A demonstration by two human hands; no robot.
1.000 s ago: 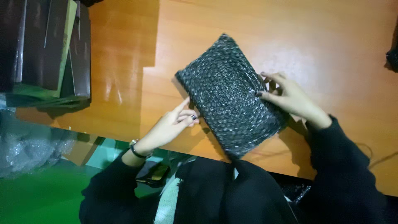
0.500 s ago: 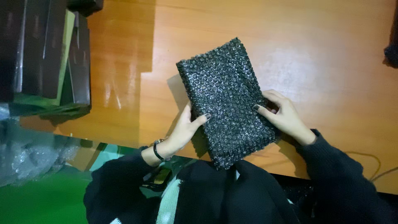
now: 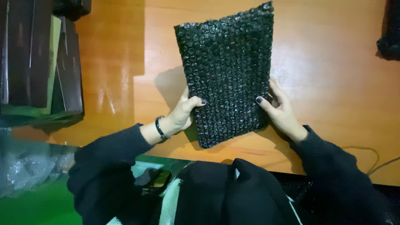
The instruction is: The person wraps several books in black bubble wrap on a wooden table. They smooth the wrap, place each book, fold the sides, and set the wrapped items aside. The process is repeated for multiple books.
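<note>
- Gripping the pouch (image 3: 227,73) from both sides: left hand (image 3: 183,114) clamps its lower left edge, thumb across the front; right hand (image 3: 280,109) clamps its lower right edge, thumb on the front, fingers behind.
- Pouch sits between the hands, over the table (image 3: 333,83), its top tilted right.
- Boxes (image 3: 39,62), dark and flat, stacked well left of the pouch at the table's left edge.
- Pouch: black bubble wrap, rectangular, glossy, bumpy surface.
- Table: orange wood, smooth, reflective.
- Clear bubble wrap (image 3: 25,166) lies below the boxes, off the table.
</note>
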